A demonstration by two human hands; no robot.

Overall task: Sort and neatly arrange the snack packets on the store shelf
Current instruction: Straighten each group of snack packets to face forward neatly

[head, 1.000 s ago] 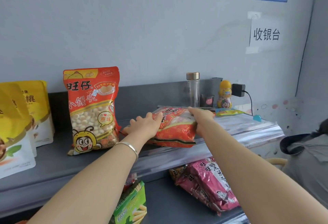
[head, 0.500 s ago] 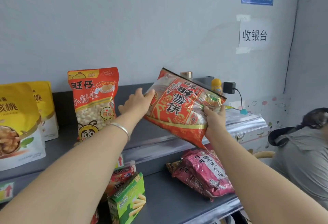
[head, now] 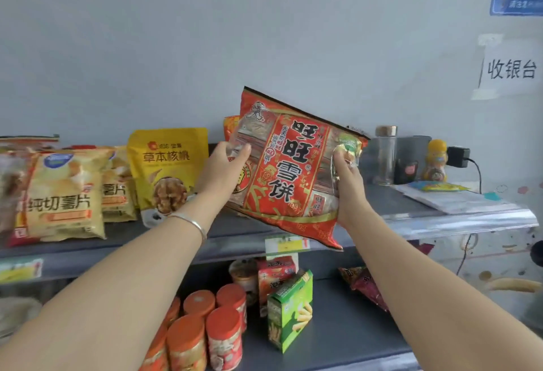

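A large red rice-cracker packet [head: 289, 173] is held tilted in the air above the upper grey shelf [head: 235, 232]. My left hand [head: 224, 166] grips its left edge and my right hand [head: 346, 185] grips its right edge. Behind it a red-orange snack bag [head: 230, 128] is mostly hidden. To the left on the shelf stand a yellow walnut pouch [head: 167, 170] and yellow potato-chip bags [head: 63, 194].
On the shelf's right end are a glass bottle [head: 385, 156], a yellow figure bottle [head: 437, 162], a plugged charger [head: 458, 157] and papers [head: 452, 197]. The lower shelf holds orange-lidded cans [head: 205, 329], a green box [head: 289, 312] and a red packet [head: 364, 285].
The red packet was lifted from lying flat on the shelf to upright in both hands, and has shifted left toward the standing bags. The view has swung left.
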